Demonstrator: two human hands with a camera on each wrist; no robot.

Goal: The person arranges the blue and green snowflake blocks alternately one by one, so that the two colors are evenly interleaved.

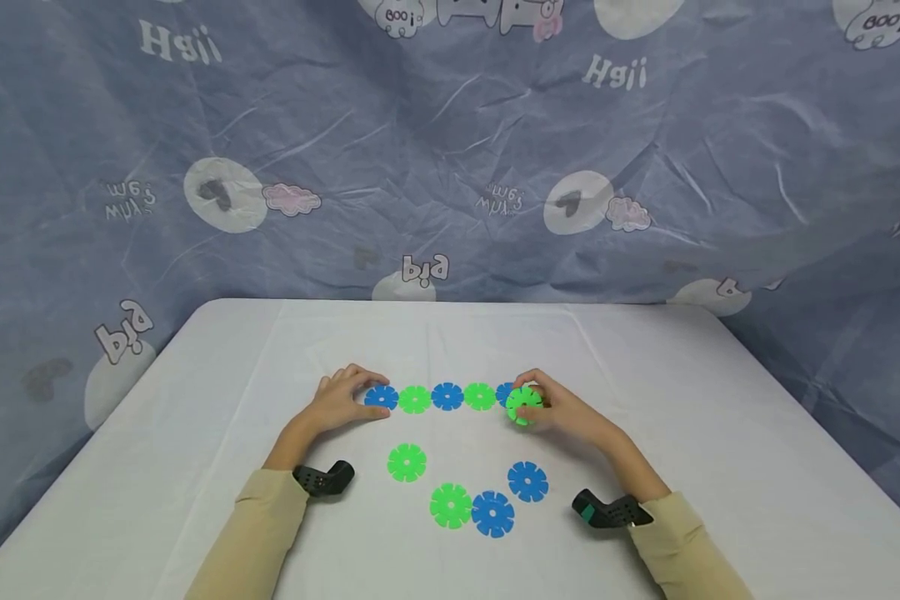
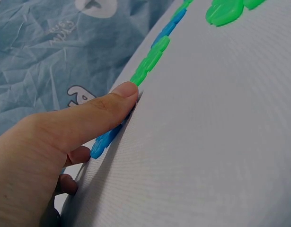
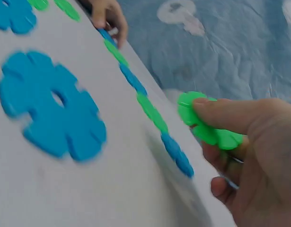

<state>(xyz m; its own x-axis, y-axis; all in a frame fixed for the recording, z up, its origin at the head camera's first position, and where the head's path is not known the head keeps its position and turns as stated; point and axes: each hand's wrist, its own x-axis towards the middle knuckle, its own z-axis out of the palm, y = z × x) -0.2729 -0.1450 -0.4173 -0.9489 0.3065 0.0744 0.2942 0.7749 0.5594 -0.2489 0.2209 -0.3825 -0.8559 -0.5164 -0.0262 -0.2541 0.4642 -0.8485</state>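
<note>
A row of notched plastic discs, blue and green in turn, lies on the white table. At its left end, my left hand (image 1: 340,398) holds the blue disc (image 1: 382,397) between thumb and forefinger. My right hand (image 1: 562,410) pinches a green disc (image 3: 212,124) by thumb and fingers, raised above the table at the row's right end. Under it, partly hidden in the head view, is the row's last blue disc (image 3: 176,155). Between the ends are a green disc (image 1: 415,400), a blue disc (image 1: 447,397) and another green disc (image 1: 480,397).
Nearer the person lie a loose green disc (image 1: 407,462), a second green disc (image 1: 450,506) beside a blue disc (image 1: 492,513), and another blue disc (image 1: 528,482). A printed blue-grey cloth (image 1: 450,150) hangs behind the white table (image 1: 720,433).
</note>
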